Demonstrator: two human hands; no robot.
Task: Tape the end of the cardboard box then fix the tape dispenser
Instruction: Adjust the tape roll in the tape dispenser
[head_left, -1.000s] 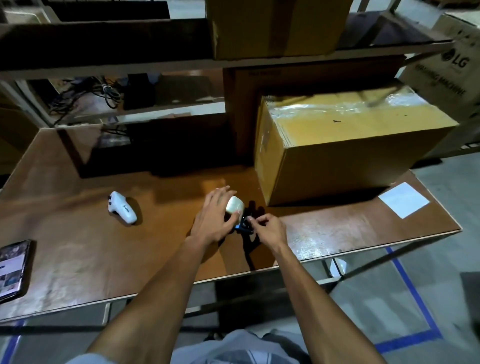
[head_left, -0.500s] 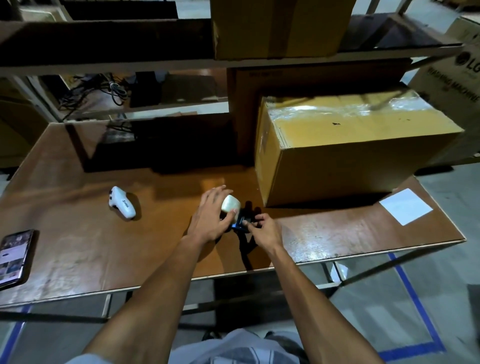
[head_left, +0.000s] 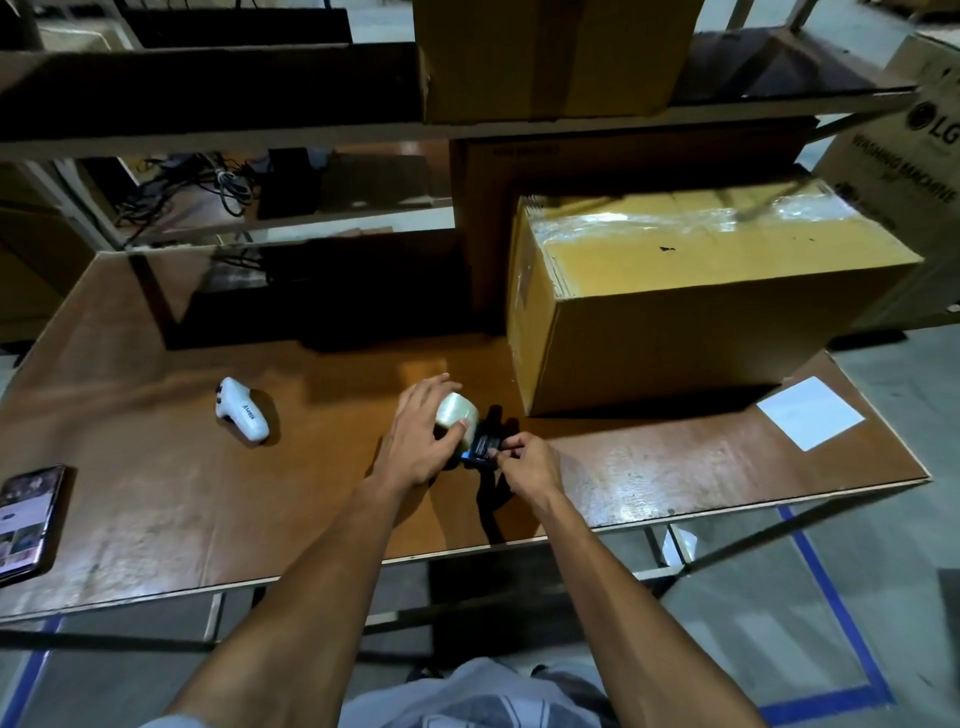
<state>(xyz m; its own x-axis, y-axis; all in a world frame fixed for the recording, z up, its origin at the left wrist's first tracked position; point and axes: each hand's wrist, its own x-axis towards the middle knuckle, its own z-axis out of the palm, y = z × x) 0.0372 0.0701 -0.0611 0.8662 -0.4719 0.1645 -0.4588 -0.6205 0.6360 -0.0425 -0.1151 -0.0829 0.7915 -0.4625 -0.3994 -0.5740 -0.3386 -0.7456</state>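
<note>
Gripping the tape roll (head_left: 457, 410) with my left hand (head_left: 421, 441), my right hand (head_left: 530, 462) fingers pinch the tape dispenser (head_left: 485, 447) near the worktop (head_left: 156, 509) front edge, just beside the cardboard box (head_left: 701, 301).

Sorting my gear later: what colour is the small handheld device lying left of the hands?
White, with dark lettering on its side: the handheld device, clearest in the head view.

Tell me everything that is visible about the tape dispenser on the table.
The tape dispenser lies on the brown table, just in front of the cardboard box. Its frame looks like black plastic with a blue part at the near side. It carries a roll of pale, clear tape. The left hand holds the roll with curled fingers; the right hand pinches the black part. Its finer details are too dark to make out.
</note>
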